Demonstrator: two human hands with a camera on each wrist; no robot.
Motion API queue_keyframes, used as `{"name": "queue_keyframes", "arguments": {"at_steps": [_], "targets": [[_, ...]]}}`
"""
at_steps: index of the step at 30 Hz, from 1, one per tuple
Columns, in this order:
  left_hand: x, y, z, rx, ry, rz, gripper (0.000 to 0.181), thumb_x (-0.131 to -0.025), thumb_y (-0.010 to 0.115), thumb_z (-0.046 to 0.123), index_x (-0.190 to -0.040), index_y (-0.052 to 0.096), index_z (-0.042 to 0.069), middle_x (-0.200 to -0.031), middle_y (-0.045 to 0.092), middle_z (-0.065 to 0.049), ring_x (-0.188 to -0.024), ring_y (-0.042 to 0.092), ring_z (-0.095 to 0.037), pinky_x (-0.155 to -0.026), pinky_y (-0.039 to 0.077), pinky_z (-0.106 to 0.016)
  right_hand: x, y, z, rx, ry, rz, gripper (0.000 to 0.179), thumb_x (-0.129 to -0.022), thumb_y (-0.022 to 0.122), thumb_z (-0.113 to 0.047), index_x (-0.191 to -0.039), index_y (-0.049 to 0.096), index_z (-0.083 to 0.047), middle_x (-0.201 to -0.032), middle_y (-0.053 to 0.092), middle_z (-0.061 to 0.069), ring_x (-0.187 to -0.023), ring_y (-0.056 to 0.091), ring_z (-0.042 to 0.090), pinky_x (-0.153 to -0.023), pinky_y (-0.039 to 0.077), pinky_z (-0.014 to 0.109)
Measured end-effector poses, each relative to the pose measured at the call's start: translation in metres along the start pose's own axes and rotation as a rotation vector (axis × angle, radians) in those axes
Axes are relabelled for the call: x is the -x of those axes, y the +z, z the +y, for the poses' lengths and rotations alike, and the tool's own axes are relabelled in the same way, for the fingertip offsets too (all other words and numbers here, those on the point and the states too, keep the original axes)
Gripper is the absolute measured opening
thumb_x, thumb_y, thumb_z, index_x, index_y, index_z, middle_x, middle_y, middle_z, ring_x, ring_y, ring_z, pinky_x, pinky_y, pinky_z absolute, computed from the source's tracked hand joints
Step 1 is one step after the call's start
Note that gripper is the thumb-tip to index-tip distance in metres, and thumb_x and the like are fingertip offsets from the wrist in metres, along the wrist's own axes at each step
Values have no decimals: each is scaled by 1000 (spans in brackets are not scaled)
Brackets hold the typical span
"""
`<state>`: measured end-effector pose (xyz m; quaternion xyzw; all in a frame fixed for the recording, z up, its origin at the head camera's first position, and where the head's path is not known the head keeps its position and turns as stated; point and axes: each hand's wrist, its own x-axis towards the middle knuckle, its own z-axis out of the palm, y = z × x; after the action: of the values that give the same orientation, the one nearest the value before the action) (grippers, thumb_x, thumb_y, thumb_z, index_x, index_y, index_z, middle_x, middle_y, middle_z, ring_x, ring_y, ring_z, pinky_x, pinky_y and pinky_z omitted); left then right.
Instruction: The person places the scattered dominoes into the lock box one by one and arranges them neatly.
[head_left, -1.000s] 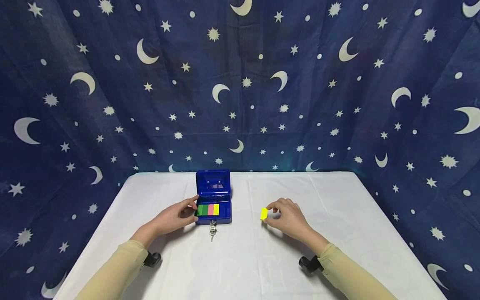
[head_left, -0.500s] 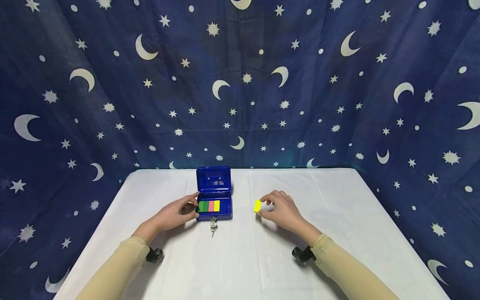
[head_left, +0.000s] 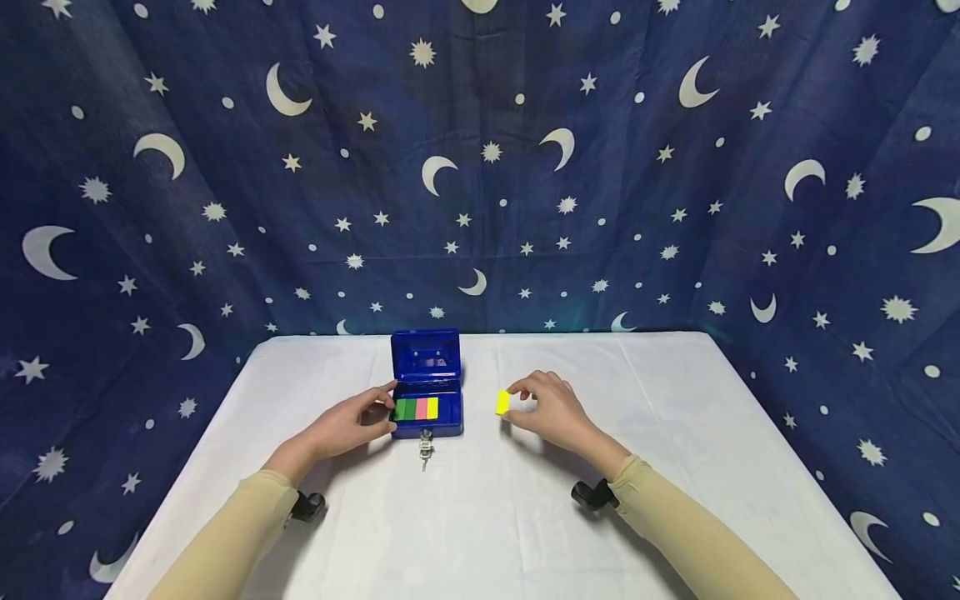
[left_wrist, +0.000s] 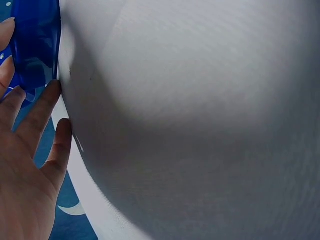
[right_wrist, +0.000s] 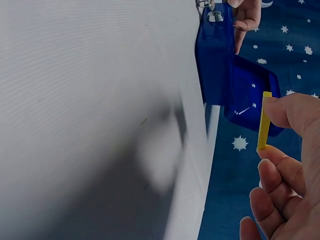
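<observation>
My right hand (head_left: pixel 552 411) pinches a thin flat yellow block (head_left: pixel 502 403) by its two ends, between thumb and index fingertips. It is held to the right of a small blue cash box (head_left: pixel 448 429), edge-on in the right wrist view. With its lid (head_left: pixel 425 356) raised, the box stands on the table and holds a row of similar blocks in green, pink and yellow (head_left: pixel 432 408) at its left side. My left hand (head_left: pixel 345 429) rests its fingertips along the box's left side, thumb near the front corner and index finger near the hinge.
Keys (head_left: pixel 425 454) hang from the lock at the box's front. A white cloth (head_left: pixel 480 525) covers the table, and a dark blue curtain (head_left: pixel 637 208) with moons and stars stands behind it and at both sides.
My right hand has moved left with the yellow block, closer to the box. My left hand and the box stay in place, while the head view has shifted slightly.
</observation>
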<state>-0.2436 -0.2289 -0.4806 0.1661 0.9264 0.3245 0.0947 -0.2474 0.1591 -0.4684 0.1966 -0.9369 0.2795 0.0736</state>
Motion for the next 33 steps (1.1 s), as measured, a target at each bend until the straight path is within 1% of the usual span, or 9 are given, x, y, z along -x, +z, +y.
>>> {"name": "queue_keyframes", "arguments": {"at_steps": [3, 4, 11, 16, 22, 27, 33], "targets": [[0, 0, 0, 2, -1, 1, 34, -94, 71, 46, -115, 58, 23, -163, 34, 7, -132, 55, -22, -110, 37, -56, -4, 1, -3, -4, 6, -1, 37, -79, 82, -41, -110, 74, -22, -91, 57, -12, -89, 50, 13, -81, 39, 36], [-1, 0, 0, 5, -6, 1, 34, -93, 71, 47, -115, 57, 24, -162, 33, 9, -132, 55, -21, -111, 37, -55, -5, 2, -3, -6, 5, -1, 37, -79, 82, -41, -110, 74, -22, -91, 57, -12, -90, 50, 13, -81, 39, 36], [-2, 0, -1, 6, 14, 4, 33, -93, 71, 49, -114, 57, 27, -162, 33, 9, -131, 55, -20, -110, 37, -56, -10, 6, -8, -24, -18, -2, 37, -78, 81, -41, -110, 75, -22, -91, 58, -11, -90, 51, 13, -82, 40, 36], [-2, -1, -1, 12, 11, 5, 32, -94, 71, 46, -114, 57, 26, -162, 33, 9, -132, 55, -21, -111, 37, -56, -13, 6, -14, -24, -22, -4, 37, -79, 81, -41, -110, 75, -22, -90, 57, -12, -90, 51, 13, -82, 40, 36], [-1, -2, 2, 12, -1, -2, 33, -93, 72, 46, -115, 58, 25, -162, 34, 8, -132, 55, -22, -111, 36, -57, -18, 8, -17, -33, -54, 3, 38, -79, 82, -41, -111, 75, -21, -92, 61, -5, -90, 51, 14, -83, 41, 38], [0, -1, 1, 8, 4, 4, 33, -94, 72, 45, -115, 58, 25, -162, 34, 8, -133, 54, -22, -111, 36, -57, -21, 8, -22, -41, -61, 9, 39, -78, 82, -41, -111, 75, -21, -91, 60, -7, -89, 50, 14, -83, 40, 37], [1, 0, 0, 6, 12, 8, 34, -93, 71, 47, -114, 57, 25, -162, 34, 8, -133, 54, -22, -112, 36, -55, -25, 11, -27, -45, -70, -3, 39, -79, 82, -41, -112, 75, -21, -92, 60, -7, -89, 50, 14, -81, 40, 37]]}}
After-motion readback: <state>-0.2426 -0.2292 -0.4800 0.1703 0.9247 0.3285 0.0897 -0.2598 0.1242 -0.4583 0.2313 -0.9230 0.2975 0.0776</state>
